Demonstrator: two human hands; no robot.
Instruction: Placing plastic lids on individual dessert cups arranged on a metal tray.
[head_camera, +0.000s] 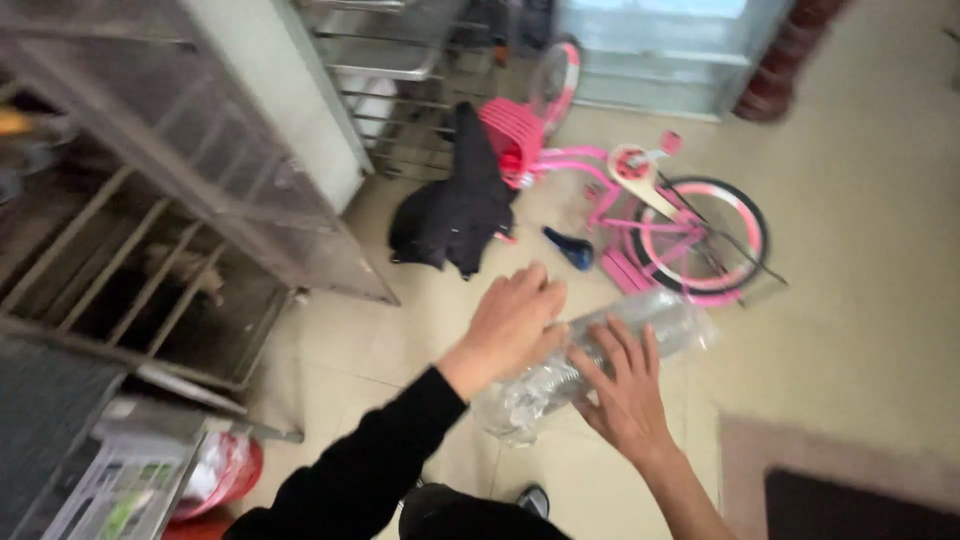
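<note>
gripping a clear crumpled bottle (590, 365) between them, both hands brace it in the air over the tiled floor (860, 290). left hand (515, 322) curls over its top, fingers half closed; right hand (625, 385) spreads flat on its near side. pink bike (640, 215) lies far behind.

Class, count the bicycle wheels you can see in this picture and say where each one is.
2. The rear wheel of the pink bicycle is on the tiled floor at right; the front wheel is farther back, near the metal racks, partly hidden behind the pink basket. Any small side wheels may be hidden.
</note>
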